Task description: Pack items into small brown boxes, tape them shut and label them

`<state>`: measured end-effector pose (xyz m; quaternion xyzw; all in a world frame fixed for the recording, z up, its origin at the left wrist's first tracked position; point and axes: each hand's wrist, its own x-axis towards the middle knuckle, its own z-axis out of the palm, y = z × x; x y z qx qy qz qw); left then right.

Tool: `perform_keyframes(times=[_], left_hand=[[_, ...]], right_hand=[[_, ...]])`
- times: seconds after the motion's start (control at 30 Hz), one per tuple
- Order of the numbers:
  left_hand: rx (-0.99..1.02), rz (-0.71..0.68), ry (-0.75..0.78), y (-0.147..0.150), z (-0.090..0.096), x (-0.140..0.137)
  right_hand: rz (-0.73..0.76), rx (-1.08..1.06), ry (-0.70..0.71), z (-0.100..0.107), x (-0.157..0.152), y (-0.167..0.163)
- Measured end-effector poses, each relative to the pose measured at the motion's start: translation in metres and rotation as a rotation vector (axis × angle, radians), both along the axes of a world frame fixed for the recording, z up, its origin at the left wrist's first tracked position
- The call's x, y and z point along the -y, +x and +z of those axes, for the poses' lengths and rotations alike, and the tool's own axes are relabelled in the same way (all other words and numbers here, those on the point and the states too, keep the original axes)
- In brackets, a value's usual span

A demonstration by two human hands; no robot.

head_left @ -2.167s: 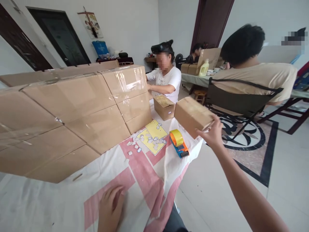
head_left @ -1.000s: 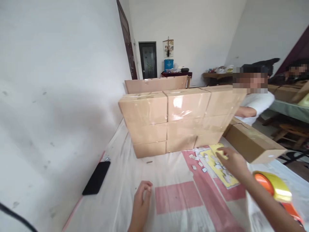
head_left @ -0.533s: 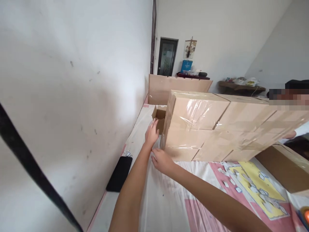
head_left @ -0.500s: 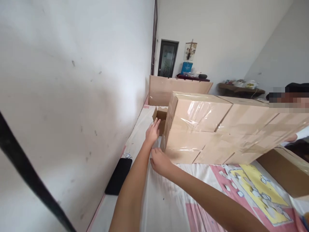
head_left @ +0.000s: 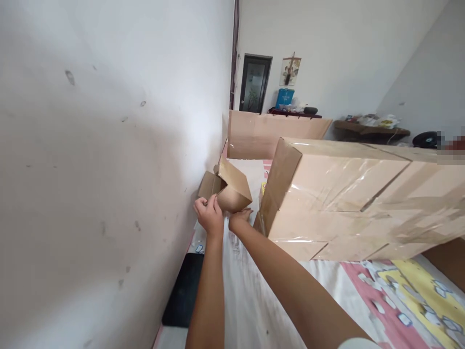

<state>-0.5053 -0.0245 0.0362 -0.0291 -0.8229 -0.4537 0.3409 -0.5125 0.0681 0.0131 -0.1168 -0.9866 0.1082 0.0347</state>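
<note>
left hand (head_left: 209, 213) pinches an angular, creased cardboard box (head_left: 236, 189) by its edge, right hand (head_left: 240, 218) flat underneath.

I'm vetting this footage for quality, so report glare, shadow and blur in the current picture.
In the head view, glare streaks the clear tape on the stacked cardboard boxes; the head view also shows soft shading on the white wall; no heavy blur hides the open cardboard box there.

The carton (head_left: 237, 183) is between the wall (head_left: 109, 155) and the box stack (head_left: 348, 189).
</note>
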Motion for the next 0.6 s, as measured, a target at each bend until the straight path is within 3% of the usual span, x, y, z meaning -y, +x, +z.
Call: perform_keyframes(times=[0.27,0.5,0.6], left_hand=[[-0.095,0.021,0.092,0.007,-0.023,-0.006],[-0.296,0.059,0.281,-0.003,-0.022,-0.005],[-0.387,0.003,0.328,-0.002,-0.018,-0.01]], right_hand=[[-0.195,-0.175,-0.114,0.004,-0.004,-0.021],[-0.44,-0.271,-0.244,0.066,-0.019,-0.036],[-0.392,-0.284,-0.317,0.091,-0.031,-0.033]])
